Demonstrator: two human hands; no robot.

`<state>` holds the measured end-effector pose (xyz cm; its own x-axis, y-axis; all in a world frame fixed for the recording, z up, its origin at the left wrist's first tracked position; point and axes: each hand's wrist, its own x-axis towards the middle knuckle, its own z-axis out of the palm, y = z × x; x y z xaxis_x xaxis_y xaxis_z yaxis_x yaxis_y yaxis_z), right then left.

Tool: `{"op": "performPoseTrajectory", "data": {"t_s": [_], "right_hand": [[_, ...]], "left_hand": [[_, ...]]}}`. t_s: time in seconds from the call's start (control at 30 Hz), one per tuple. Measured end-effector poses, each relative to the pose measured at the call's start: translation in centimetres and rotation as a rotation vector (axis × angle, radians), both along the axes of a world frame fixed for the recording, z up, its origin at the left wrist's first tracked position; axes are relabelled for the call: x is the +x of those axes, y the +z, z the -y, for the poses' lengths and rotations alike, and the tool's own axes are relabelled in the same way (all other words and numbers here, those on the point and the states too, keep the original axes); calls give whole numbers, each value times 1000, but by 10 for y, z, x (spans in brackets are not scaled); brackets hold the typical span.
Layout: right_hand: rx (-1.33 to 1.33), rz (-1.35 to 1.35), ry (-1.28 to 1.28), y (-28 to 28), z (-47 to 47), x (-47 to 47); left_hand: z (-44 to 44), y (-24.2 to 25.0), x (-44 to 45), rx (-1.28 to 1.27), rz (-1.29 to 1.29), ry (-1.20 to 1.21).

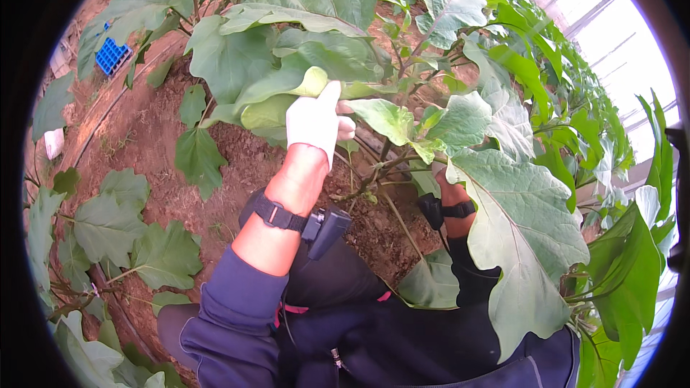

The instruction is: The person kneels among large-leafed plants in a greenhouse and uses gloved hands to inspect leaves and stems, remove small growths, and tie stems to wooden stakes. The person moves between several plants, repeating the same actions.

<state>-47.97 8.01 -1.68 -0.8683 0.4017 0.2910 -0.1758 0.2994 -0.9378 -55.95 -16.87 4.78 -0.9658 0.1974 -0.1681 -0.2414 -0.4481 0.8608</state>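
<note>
My left hand (318,121), in a white glove, is at the middle of the view with its fingers bent. It grips the folded edge of a broad green leaf (269,102) on a plant that looks like eggplant. My right hand (439,167) is mostly hidden behind foliage, low on the same plant; only a small part and the wrist show. What it holds cannot be made out. A large lobed leaf (523,226) hangs over my right forearm. Between my hands, branching stems (372,178) rise from the soil.
A blue plastic crate (112,56) lies on the soil at the upper left, past a thin dark hose (102,118). More plants (108,221) stand at the left, and a dense row (571,81) runs along the right under bright greenhouse sheeting (620,37). Each wrist bears a strapped device (326,229).
</note>
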Motion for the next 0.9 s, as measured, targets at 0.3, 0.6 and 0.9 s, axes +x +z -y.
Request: {"op": "performPoseTrajectory", "data": {"t_s": [0.3,0.6,0.9], "right_hand": [[34,-26,82,14,-12,-35],[2,-15,166,-3,-65,-66],[87,28,116,23,-39,-66]], "left_hand": [[22,-49,-18,25,150,-166],[30,-42,-18,39,117,-318],[26,-39,-16,28,31,-307]]}}
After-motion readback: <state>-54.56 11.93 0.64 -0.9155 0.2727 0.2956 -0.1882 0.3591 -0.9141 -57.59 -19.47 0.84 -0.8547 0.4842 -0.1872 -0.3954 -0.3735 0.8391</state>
